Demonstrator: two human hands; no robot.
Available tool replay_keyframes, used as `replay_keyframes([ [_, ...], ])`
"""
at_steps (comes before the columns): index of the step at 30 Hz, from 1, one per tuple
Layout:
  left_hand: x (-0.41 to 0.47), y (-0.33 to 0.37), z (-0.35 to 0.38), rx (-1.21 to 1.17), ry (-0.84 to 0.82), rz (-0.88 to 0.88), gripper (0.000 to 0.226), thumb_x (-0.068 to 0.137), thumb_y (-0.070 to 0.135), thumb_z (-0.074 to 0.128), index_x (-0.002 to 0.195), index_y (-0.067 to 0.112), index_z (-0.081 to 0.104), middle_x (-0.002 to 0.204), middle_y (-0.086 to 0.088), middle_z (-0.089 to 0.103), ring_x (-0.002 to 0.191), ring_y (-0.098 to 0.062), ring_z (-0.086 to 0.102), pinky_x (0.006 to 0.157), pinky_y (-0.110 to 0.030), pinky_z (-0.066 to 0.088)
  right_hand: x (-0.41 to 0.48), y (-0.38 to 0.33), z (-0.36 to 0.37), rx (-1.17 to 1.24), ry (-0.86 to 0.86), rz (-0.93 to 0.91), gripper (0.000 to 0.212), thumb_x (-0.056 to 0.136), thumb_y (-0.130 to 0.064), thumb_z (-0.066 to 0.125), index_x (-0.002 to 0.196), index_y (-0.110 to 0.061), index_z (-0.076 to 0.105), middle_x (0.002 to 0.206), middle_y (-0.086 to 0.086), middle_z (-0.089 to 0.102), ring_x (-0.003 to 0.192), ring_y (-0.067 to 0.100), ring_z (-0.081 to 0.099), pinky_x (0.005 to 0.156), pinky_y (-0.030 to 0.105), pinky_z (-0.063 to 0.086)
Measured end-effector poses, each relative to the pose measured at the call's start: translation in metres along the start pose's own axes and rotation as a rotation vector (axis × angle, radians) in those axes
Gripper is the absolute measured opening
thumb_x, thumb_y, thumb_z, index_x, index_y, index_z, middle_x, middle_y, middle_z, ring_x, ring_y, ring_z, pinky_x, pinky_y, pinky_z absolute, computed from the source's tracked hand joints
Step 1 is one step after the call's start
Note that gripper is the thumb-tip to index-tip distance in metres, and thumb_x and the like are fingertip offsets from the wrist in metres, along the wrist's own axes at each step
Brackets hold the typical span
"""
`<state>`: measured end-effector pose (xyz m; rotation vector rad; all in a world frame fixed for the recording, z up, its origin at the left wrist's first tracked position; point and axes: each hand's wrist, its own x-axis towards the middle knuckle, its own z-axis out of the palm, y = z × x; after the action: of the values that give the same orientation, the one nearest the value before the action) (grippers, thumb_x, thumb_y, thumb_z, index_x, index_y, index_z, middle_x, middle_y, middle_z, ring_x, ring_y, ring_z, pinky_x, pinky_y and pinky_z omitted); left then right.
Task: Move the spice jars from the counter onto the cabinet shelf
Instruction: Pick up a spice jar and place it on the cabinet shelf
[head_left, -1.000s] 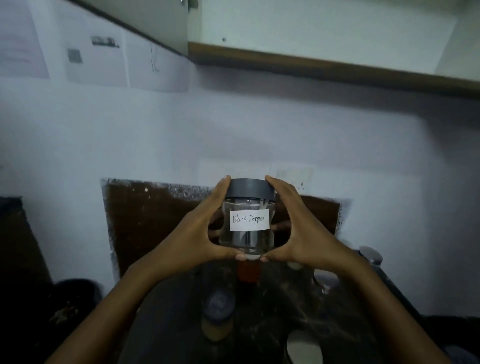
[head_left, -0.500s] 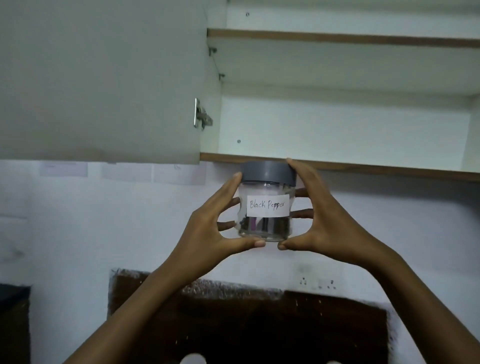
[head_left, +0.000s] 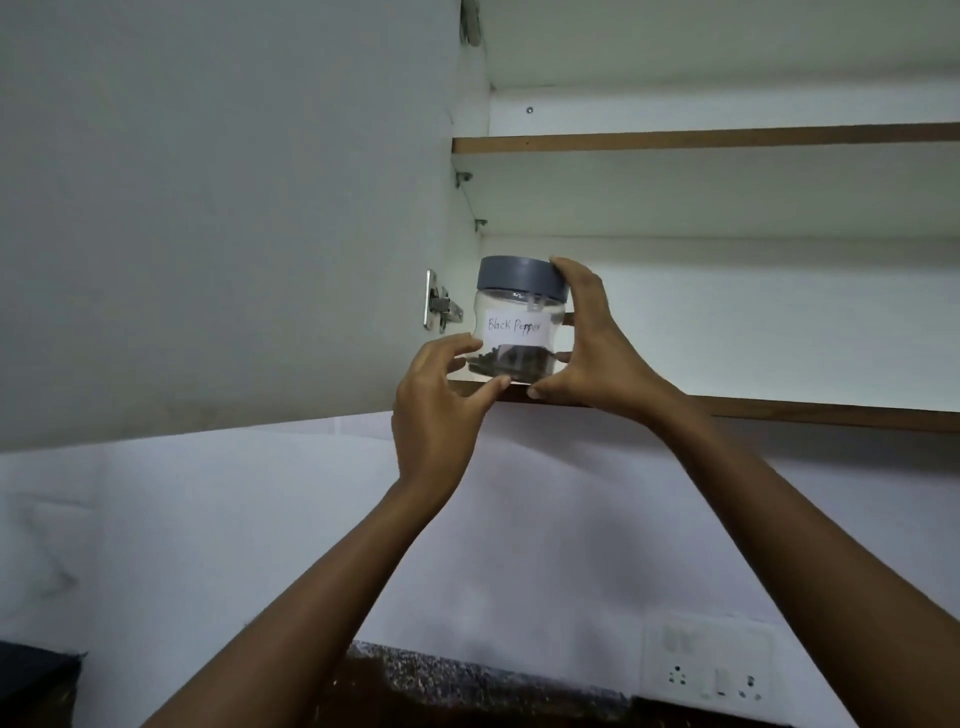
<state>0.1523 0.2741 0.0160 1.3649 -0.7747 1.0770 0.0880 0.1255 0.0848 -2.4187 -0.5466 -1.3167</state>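
Jar (head_left: 514, 322) sits right at the shelf (head_left: 779, 410) lip, right hand (head_left: 587, 353) clamped round it, left hand (head_left: 436, 405) pinching its base; let go now and it could tip off.

Two arms, mine, fill the middle and lower frame. My left hand (head_left: 441, 400) is just left of centre and my right hand (head_left: 592, 353) just right of it. My left forearm (head_left: 291, 613), lower centre, and my right forearm (head_left: 779, 519), lower right, are both bare skin out to the frame's edges. The nail on my left thumb (head_left: 505, 383) is short and plain. Dim light hides finer detail.
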Motion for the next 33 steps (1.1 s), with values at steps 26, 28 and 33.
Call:
replay_keyframes([
  [26, 0.005, -0.051, 0.031, 0.528, -0.524, -0.025, 0.074, 0.094, 0.025, 0.045, 0.149, 0.014, -0.003, 0.158, -0.001, -0.011, 0.145, -0.017, -0.011, 0.101, -0.036, 0.039, 0.054, 0.048, 0.063, 0.285, -0.133, 0.312, 0.112, 0.069, 0.009, 0.066, 0.146, -0.028, -0.006, 0.156, 0.002, -0.012, 0.142, 0.027, 0.015, 0.110, 0.044, 0.034],
  [28, 0.004, -0.051, 0.030, 0.557, -0.539, -0.010, 0.077, 0.093, 0.024, 0.046, 0.149, 0.013, -0.005, 0.157, -0.002, -0.013, 0.145, -0.018, -0.012, 0.098, -0.035, 0.042, 0.054, 0.044, 0.064, 0.272, -0.130, 0.331, 0.111, 0.072, 0.012, 0.061, 0.147, -0.026, -0.012, 0.154, -0.003, -0.022, 0.144, 0.022, 0.004, 0.111, 0.043, 0.032],
  [33, 0.002, -0.049, 0.026, 0.582, -0.590, -0.005, 0.080, 0.092, 0.024, 0.049, 0.149, 0.012, -0.007, 0.157, -0.003, -0.017, 0.144, -0.019, -0.014, 0.097, -0.037, 0.043, 0.046, 0.035, 0.067, 0.115, -0.120, 0.329, 0.109, 0.079, -0.002, 0.062, 0.144, -0.020, -0.023, 0.154, 0.006, -0.024, 0.144, 0.020, -0.008, 0.112, 0.029, 0.021],
])
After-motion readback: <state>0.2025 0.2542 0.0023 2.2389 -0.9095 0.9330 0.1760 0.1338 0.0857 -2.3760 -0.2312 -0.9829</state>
